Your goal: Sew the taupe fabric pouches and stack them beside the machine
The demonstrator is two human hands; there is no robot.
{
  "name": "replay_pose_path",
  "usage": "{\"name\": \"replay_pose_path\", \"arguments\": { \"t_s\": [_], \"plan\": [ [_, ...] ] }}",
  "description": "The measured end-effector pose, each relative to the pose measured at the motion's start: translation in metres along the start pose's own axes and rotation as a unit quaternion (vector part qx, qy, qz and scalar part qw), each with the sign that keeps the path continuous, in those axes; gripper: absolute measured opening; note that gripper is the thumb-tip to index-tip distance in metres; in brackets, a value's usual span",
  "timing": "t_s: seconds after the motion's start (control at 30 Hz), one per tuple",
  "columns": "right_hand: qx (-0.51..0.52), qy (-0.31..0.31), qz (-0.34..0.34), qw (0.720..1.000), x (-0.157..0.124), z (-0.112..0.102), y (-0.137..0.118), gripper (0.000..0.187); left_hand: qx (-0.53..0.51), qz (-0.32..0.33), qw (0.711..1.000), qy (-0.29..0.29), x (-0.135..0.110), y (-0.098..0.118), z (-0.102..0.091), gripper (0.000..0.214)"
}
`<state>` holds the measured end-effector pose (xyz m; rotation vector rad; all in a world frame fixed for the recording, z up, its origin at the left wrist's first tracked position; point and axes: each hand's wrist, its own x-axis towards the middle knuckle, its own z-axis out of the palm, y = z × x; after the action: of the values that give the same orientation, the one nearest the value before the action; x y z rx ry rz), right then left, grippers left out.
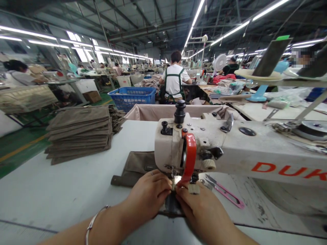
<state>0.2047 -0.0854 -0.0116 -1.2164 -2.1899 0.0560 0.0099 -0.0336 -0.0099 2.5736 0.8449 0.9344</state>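
A cream sewing machine (pixel 230 149) with a red guard fills the middle of the table. My left hand (pixel 149 195) and my right hand (pixel 201 209) lie close together right under its needle, fingers curled and pressing down on a dark strap or fabric piece (pixel 171 204). A brown-grey fabric piece (pixel 136 165) lies flat under the machine head, reaching left beyond my left hand. A thin bracelet sits on my left wrist.
A stack of brown-grey fabric pieces (pixel 79 134) lies at the table's left. Pink thread snips (pixel 224 192) rest right of my hands. A cloth-lined bin (pixel 158 111) and blue basket (pixel 133 97) stand behind. A person in a green apron (pixel 175 80) works ahead, back turned.
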Motion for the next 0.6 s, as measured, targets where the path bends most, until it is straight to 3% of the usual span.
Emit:
{"name": "replay_pose_path", "arguments": {
  "t_s": [0.27,0.6],
  "plan": [
    [-0.040,-0.016,0.005,0.999,0.0037,0.0036,0.0037,0.023,0.013,-0.020,1.000,-0.017,0.0102,-0.0060,-0.0011,0.011],
    [-0.054,0.008,0.007,0.998,0.0059,0.0061,0.0071,0.022,0.029,-0.031,0.999,-0.015,0.0108,-0.0086,0.0006,0.011]
  ]
}}
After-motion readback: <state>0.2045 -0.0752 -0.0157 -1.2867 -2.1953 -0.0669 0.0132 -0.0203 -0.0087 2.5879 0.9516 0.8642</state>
